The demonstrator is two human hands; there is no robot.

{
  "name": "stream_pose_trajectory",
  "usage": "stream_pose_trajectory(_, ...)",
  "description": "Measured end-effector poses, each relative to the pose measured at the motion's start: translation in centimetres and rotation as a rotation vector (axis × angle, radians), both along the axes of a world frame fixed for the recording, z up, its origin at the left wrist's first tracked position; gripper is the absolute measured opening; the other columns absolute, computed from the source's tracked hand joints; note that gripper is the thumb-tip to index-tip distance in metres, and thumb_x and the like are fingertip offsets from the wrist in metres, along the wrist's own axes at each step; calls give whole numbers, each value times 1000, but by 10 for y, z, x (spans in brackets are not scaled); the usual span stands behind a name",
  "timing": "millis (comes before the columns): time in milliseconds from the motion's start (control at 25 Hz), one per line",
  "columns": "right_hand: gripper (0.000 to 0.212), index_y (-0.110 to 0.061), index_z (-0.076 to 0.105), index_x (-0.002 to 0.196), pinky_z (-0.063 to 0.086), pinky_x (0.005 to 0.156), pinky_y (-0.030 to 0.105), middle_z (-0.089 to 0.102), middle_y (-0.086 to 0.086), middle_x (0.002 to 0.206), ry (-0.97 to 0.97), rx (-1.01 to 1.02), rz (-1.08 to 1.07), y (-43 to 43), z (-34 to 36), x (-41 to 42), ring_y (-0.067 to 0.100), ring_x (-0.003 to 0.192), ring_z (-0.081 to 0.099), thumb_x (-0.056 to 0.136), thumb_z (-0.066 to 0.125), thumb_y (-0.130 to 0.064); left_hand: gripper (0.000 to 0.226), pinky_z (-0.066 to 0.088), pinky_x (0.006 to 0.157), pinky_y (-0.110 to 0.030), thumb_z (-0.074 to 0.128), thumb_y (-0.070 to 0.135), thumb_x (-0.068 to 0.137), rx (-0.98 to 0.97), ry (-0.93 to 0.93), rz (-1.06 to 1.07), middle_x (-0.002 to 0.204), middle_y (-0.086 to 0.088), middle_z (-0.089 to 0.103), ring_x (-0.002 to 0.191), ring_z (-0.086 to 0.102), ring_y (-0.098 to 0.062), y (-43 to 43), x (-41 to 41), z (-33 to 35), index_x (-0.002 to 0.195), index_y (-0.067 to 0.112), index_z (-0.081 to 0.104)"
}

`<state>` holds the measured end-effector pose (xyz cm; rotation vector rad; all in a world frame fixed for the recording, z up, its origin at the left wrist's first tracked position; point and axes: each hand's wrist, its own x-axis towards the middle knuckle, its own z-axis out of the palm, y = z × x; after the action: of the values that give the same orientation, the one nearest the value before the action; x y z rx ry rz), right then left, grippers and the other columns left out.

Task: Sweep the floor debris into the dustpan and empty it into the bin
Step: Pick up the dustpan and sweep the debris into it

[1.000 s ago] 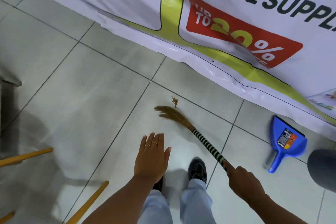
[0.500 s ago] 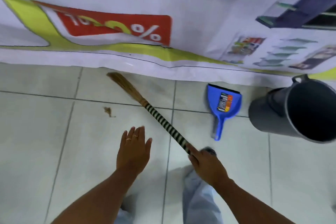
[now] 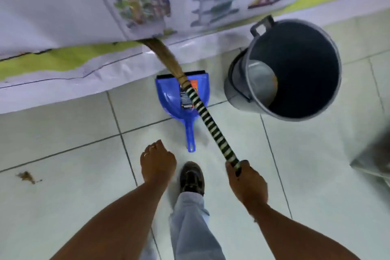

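— Why is the broom (image 3: pixel 207 121) slung out that way? The bristles aren't on the floor at all.

— No, the right hand (image 3: pixel 245 183) is clenched around the very end of the striped handle, and the shaft crosses above the blue dustpan (image 3: pixel 171 95), with the bristle end up against the printed banner (image 3: pixel 63 17). It looks carried rather than used, to my eye, parked out of the way while the other hand goes for the pan.

— And the left hand (image 3: pixel 157 161)?

— Empty. The fingers are curled down into a loose, narrow fist, hanging near the dustpan's handle but not touching it. The handle points back toward the person's shoe (image 3: pixel 192 177), so it's an easy thing to stoop for.

— Where's the debris, then?

— That little brown pile (image 3: pixel 26 176) sits on the tile (image 3: pixel 63 124) well off to the person's left, apart from both pan and broom. Nothing has gone into the pan as far as I can see.

— The bin's handy, at least.

— Yes, the grey metal bin (image 3: pixel 295 69) stands open just beside the pan, against the banner's edge. I'd guess the two were left together so that emptying takes only a short reach.
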<state>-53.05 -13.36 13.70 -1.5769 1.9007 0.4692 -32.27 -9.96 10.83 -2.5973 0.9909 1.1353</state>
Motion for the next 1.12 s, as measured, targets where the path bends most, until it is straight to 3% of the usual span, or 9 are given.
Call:
stream_pose_trajectory(120,43,-13,52,89,53,71,38,71,11,84,-15,-2,-115,-10,-54,-12,35,80,66,88,44,-56,48,39,101,-38,56,30,86,108,100,-19,128,-17,55,122,49,-32,-42,-28,-58,124,1,47)
stream_pose_trajectory(320,42,-11,53,89,45,65,34,67,9,81,-75,17,-267,-20,-140,-6,35,79,64,87,48,-53,74,44,96,-38,70,46,75,221,123,297,129,-14,53,119,52,-32,-80,-54,-150,127,0,43)
stream_pose_trajectory(440,36,-4,57,91,40,62,31,64,13,88,-148,-8,-272,-10,-173,-8,35,80,62,85,57,-40,59,44,96,-37,65,34,83,137,102,400,130,-14,53,118,54,-32,-85,-63,-180,127,1,42)
stream_pose_trajectory(560,43,-13,50,121,51,74,38,66,12,101,-229,-4,-242,1,-180,-4,34,89,62,84,58,-33,40,46,94,-38,57,22,88,87,13,305,125,-16,58,114,56,-34,-79,-60,-193,121,2,49)
stream_pose_trajectory(640,47,-24,42,130,51,71,37,68,10,96,-170,-3,-89,8,-167,-3,33,85,64,90,48,-46,38,47,91,-37,60,23,85,135,-23,211,120,-17,61,111,58,-34,-59,-51,-175,116,1,55)
stream_pose_trajectory(720,44,-15,51,118,48,63,35,69,13,92,-116,13,45,16,-137,0,36,80,65,94,38,-49,37,46,87,-35,63,25,82,221,-20,140,115,-16,63,109,58,-35,-26,-36,-135,110,1,58)
stream_pose_trajectory(920,30,2,49,112,46,80,43,57,22,111,-280,167,70,50,-52,49,41,99,57,95,47,-23,19,50,83,-34,65,21,77,420,57,242,97,-15,65,98,63,-35,67,7,-29,86,7,55)
stream_pose_trajectory(1000,35,-5,43,123,48,83,42,55,19,115,-280,106,101,67,-24,76,39,104,56,92,48,-18,22,53,83,-35,63,17,74,454,55,383,93,-14,64,95,65,-34,98,25,-6,91,4,56)
stream_pose_trajectory(1120,53,-21,29,139,54,81,45,58,14,114,-231,109,199,89,2,105,35,102,60,92,46,-41,40,52,87,-36,61,14,74,459,50,459,109,-14,64,100,63,-33,144,49,12,112,2,53)
